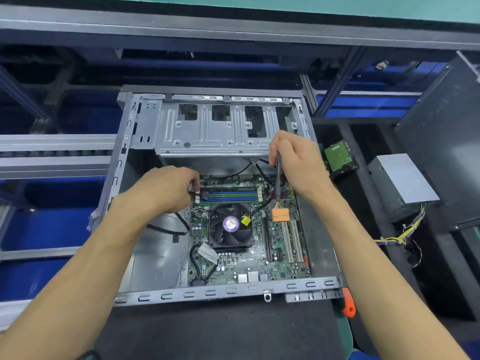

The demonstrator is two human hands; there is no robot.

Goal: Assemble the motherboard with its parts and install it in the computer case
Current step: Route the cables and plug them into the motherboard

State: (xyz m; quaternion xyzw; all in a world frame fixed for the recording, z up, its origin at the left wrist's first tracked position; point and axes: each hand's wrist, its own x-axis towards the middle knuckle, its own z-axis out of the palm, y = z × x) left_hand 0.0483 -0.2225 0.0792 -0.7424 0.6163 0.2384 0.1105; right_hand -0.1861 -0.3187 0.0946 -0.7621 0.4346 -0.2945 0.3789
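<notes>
- A dark, matte work mat (220, 331) covers the bench, with grey aluminium rails (52, 149) and blue bins (39, 229) running behind and to 9 o'clock; a teal surface (311, 6) shows along the top edge.
- The open grey sheet-metal computer case (161, 255) lies flat at the centre of the mat, its perforated drive cage (215, 128) at 12 o'clock.
- The green motherboard (259, 258) sits inside the case, toward 3 o'clock, with a black round cooler fan (230, 226) on it and blue and green memory slots (230, 195) just above the fan.
- The left hand (166, 189) has its fingers curled at the left end of the memory slots, pinching a small connector there; what exactly it pinches I cannot tell.
- The right hand (296, 162) grips a black sheathed cable (278, 178) that hangs down to an orange plug (280, 214) over the board.
- Black loose wires (179, 224) cross the case floor and board, cluttering the working area.
- At 3 o'clock, outside the case, lie a green-topped hard drive (340, 158) and a grey boxy power supply (402, 183) with yellow wiring (405, 233).
- An orange tool handle (348, 305) pokes out at 5 o'clock, beside the case edge.
</notes>
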